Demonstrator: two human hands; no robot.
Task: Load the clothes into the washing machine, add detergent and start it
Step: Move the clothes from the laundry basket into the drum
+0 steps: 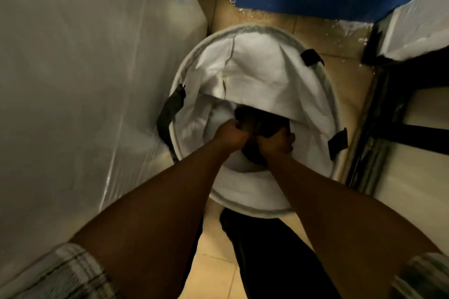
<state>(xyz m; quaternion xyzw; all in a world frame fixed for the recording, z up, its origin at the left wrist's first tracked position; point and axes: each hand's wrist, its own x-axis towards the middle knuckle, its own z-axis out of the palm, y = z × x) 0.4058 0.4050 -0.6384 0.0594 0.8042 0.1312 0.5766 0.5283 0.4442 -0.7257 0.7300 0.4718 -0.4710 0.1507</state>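
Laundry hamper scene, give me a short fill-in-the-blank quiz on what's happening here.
1. Both hands reach into the round white ____.
2. The left hand and right hand grip a ____-coloured garment.
3. The hamper has black ____ on its rim.

Missing words: hamper; dark; handles

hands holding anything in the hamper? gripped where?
Both: left hand and right hand are each closed on the upper bunched edge of a dark garment inside the white laundry hamper.
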